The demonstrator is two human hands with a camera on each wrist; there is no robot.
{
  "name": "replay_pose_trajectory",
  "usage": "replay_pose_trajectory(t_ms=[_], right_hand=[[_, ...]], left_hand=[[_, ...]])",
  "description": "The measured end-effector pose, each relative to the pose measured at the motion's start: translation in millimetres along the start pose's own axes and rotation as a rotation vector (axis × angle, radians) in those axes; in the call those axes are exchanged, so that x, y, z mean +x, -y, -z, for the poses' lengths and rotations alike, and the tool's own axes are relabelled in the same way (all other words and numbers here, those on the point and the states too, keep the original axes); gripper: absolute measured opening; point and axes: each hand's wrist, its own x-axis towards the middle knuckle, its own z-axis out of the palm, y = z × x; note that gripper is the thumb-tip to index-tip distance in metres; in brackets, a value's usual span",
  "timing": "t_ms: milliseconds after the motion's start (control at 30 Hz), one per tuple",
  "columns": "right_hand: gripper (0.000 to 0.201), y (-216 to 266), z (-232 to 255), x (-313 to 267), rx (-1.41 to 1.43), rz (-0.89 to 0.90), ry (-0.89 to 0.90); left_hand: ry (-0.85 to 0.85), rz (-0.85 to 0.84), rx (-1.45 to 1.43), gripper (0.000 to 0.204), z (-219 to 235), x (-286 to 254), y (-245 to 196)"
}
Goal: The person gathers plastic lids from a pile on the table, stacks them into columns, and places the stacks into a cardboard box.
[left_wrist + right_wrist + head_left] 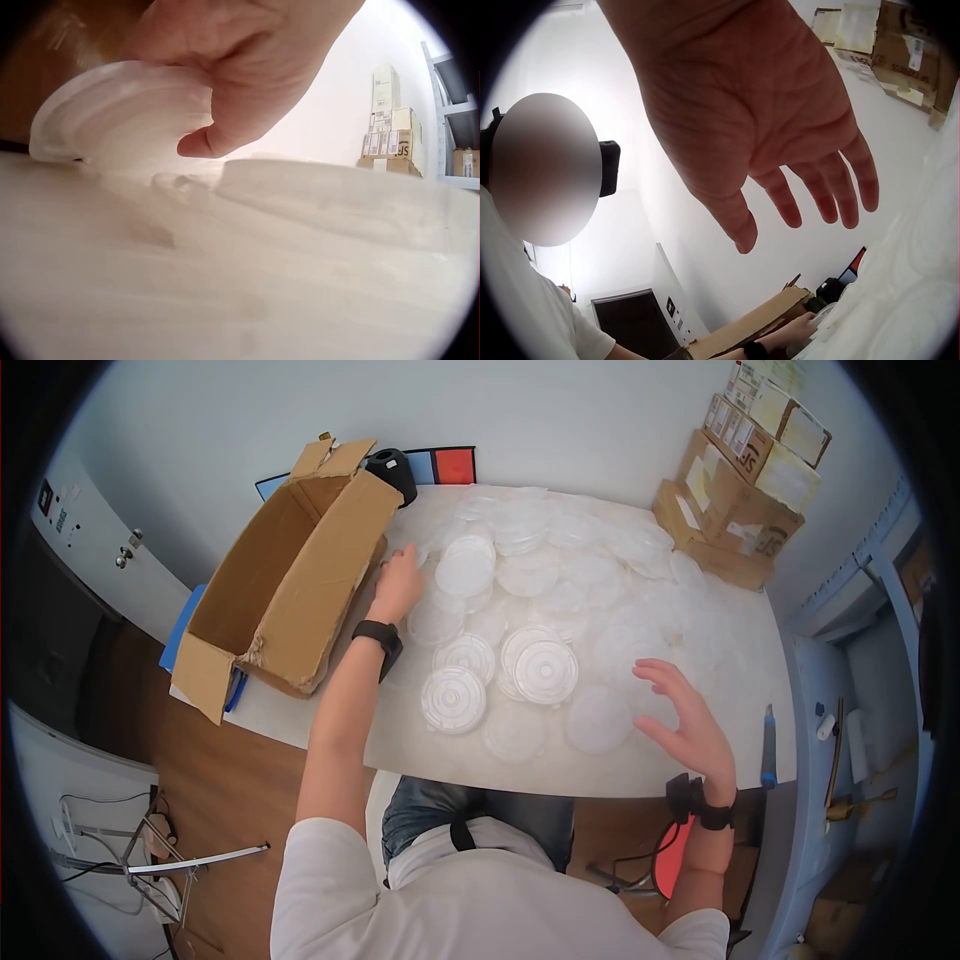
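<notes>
Round translucent plastic lids are spread over the white table. Beside the long side of the open cardboard box [290, 590], my left hand [398, 585] pinches a plastic lid [112, 112]. The left wrist view shows the thumb against the lid's inner face; the other fingers are mostly hidden behind it. The lid stands tilted on edge, close over other lids. My right hand [690, 725] hovers near the front right of the table, fingers spread and nothing in them. Closest to it is a flat clear lid [598, 718]. Whiter ribbed lids [453, 699] lie front centre.
Stacked parcel boxes [735, 510] stand at the back right corner. A black cylindrical object [392, 472] is behind the cardboard box. On the right edge lies a blue-handled tool [769, 748]. Shelving [850, 660] runs along the right side.
</notes>
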Motion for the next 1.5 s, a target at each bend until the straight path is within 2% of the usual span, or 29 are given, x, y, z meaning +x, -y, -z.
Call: replay_pose_trajectory(t_ms=[133, 200, 233, 300, 333, 400, 433, 500, 533, 600, 633, 700, 733, 800, 833, 867, 933, 1067, 1133, 1167, 1233, 1267, 1333, 1367, 1433, 1467, 1500], right_hand=[[0.044, 4, 0, 9, -0.042, 0.020, 0.031], [0.045, 7, -2, 16, -0.049, 0.021, 0.022], [0.046, 9, -4, 22, -0.049, 0.031, -0.001], [0.047, 16, -9, 34, -0.050, 0.026, -0.045], [0.048, 21, -12, 44, -0.020, 0.018, -0.063], [0.049, 28, -19, 64, 0.006, -0.005, -0.104], [0.049, 26, -26, 76, 0.059, -0.031, -0.191], [0.051, 23, -34, 101, 0.163, -0.080, -0.317], [0.052, 21, -37, 113, 0.213, -0.103, -0.355], [0.045, 14, -46, 134, 0.332, -0.084, -0.425], [0.045, 7, -49, 141, 0.328, -0.089, -0.439], [0.032, -2, -52, 154, 0.407, -0.024, -0.629], [0.032, -1, -49, 157, 0.404, -0.024, -0.636], [0.022, 1, -39, 158, 0.534, 0.125, -1.037], [0.021, 4, -40, 160, 0.743, 0.121, -1.014], [0.021, 7, -45, 162, 0.737, 0.122, -1.012], [0.021, 11, -64, 163, 0.753, 0.012, -0.619], [0.024, 10, -100, 182, 0.727, 0.074, -0.620], [0.022, 3, -108, 191, 0.547, 0.014, -0.724], [0.022, 2, -112, 195, 0.548, 0.015, -0.721], [0.022, 1, -118, 200, 0.552, 0.024, -0.754], [0.022, 3, -122, 202, 0.553, 0.023, -0.753], [0.023, 6, -127, 204, 0.316, 0.004, -0.792], [0.023, 7, -125, 204, 0.318, 0.002, -0.790], [0.027, 10, -122, 203, -0.051, 0.042, -0.834], [0.027, 7, -122, 203, -0.049, 0.040, -0.827], [0.032, 4, -122, 202, -0.067, 0.067, -0.742]], left_hand=[[-0.071, -0.052, -0.033, 0.033, 3, 2, 10], [-0.379, -0.196, -0.171, 0.035, 25, -10, -11], [-0.377, -0.214, -0.172, 0.035, 35, -14, -22], [-0.314, -0.227, -0.640, 0.036, 51, -24, -48], [-0.302, -0.248, -0.643, 0.036, 61, -29, -59], [0.312, -0.046, -1.375, 0.040, 76, -38, -79], [0.333, -0.063, -1.373, 0.040, 79, -41, -85], [0.609, -0.084, -1.531, 0.046, 81, -47, -93], [0.631, -0.097, -1.526, 0.046, 79, -49, -96], [0.788, -0.124, -1.586, 0.053, 75, -50, -99], [0.801, -0.134, -1.583, 0.053, 75, -50, -100], [0.818, -0.120, -1.631, 0.056, 75, -49, -98], [0.822, -0.112, -1.657, 0.057, 76, -48, -96], [0.771, -0.102, -1.645, 0.057, 71, -42, -88], [0.718, -0.083, -1.633, 0.057, 70, -40, -85], [0.718, -0.085, -1.639, 0.057, 69, -38, -84], [0.684, -0.051, -1.765, 0.054, 70, -37, -84], [0.742, -0.033, -1.901, 0.049, 68, -38, -89], [0.884, 0.127, -2.211, 0.054, 64, -33, -90], [0.880, 0.126, -2.212, 0.054, 64, -33, -92], [1.087, 0.106, -2.515, 0.067, 62, -34, -95], [1.086, 0.108, -2.516, 0.067, 60, -33, -95], [1.092, 0.044, -2.518, 0.077, 52, -31, -94], [1.090, 0.048, -2.519, 0.077, 51, -29, -92], [1.131, -0.099, -2.470, 0.075, 48, -26, -89], [1.125, -0.093, -2.475, 0.075, 48, -25, -89], [1.099, 0.055, -2.420, 0.072, 48, -24, -89]])
